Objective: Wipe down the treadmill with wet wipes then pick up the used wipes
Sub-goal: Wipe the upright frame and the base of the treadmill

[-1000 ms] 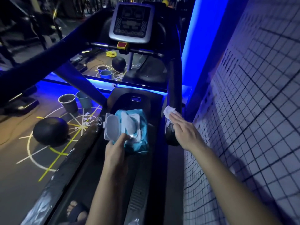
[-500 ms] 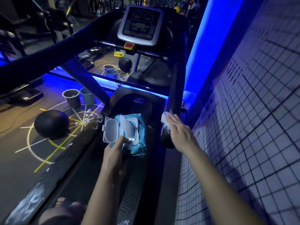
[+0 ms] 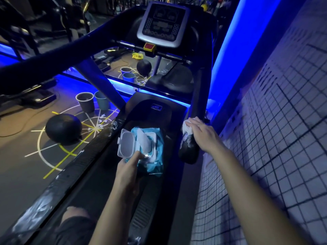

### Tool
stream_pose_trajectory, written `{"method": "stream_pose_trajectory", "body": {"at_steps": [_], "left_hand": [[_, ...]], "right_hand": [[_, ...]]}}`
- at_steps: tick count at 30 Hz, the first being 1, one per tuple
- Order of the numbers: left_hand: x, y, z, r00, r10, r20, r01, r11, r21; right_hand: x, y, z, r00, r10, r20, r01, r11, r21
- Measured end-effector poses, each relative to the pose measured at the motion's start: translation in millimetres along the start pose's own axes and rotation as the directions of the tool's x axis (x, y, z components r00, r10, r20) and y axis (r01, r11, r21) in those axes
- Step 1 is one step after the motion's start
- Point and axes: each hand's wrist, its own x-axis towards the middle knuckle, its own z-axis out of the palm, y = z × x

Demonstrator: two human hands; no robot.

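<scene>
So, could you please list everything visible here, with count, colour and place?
treadmill console: one, grey, top centre.
wipe pack: one, teal, lid open, over the belt.
wipe: one, white, on the right handrail.
ball: one, black, floor at left.
grey bucket: one, behind the ball.
blue bucket: one, beside the grey bucket.
tiled wall: one, white, at right.
left hand: grips the wipe pack.
right hand: flat, presses the wipe.

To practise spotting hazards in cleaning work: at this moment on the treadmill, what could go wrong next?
1. The left hand holds the wipes pack with its lid open and a sheet sticking up. The sheet could dry out or drop.
2. The right hand presses the wipe on the handrail with flat fingers. The wipe might slip off towards the tiled wall.
</scene>
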Motion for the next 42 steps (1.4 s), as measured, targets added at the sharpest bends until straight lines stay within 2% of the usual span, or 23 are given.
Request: {"method": "stream_pose_trajectory", "body": {"at_steps": [5,14,16,19,22,25,28,31,35,42], "left_hand": [[5.4,4.0,9.5,1.0,0.007,0.006,-0.007,1.0,0.004],[23.4,7.6,21.3,1.0,-0.007,0.0,0.007,0.999,0.031],[29.2,8.9,21.5,1.0,-0.013,-0.009,0.013,1.0,0.021],[39.4,9.1,21.5,0.999,-0.041,-0.018,0.041,0.999,-0.015],[49.8,9.1,22.8,0.998,-0.065,-0.027,0.064,0.997,-0.052],[58.1,8.5,23.4,0.997,-0.08,-0.024,0.078,0.994,-0.077],[64.5,6.1,21.7,0.995,-0.091,-0.035,0.088,0.993,-0.083],[67.0,7.1,21.1,0.995,-0.095,-0.036,0.092,0.992,-0.081],[67.6,13.9,23.0,0.996,-0.081,-0.037,0.078,0.995,-0.06],[78.5,16.7,26.4,0.997,-0.08,-0.013,0.079,0.995,-0.056]], "right_hand": [[-41.9,2.7,17.4,0.963,-0.116,-0.244,0.134,0.989,0.058],[-52.5,14.1,24.0,0.877,-0.319,-0.361,0.323,0.945,-0.049],[-46.7,10.4,12.0,0.907,-0.272,-0.32,0.283,0.959,-0.013],[-33.0,-3.1,-9.8,0.958,-0.092,-0.272,0.117,0.99,0.077],[-8.2,-11.6,-26.0,0.94,0.0,-0.341,0.057,0.986,0.156],[19.2,-14.2,-35.3,0.914,-0.027,-0.406,0.041,0.999,0.026],[33.4,-13.4,-33.7,0.967,-0.071,-0.245,0.026,0.983,-0.182],[27.4,-9.8,-27.4,0.996,-0.043,-0.076,0.026,0.979,-0.201],[12.5,-7.7,-28.9,0.996,-0.068,-0.058,0.06,0.991,-0.122],[-27.2,-10.1,-26.7,0.99,-0.127,-0.061,0.121,0.989,-0.085]]}}
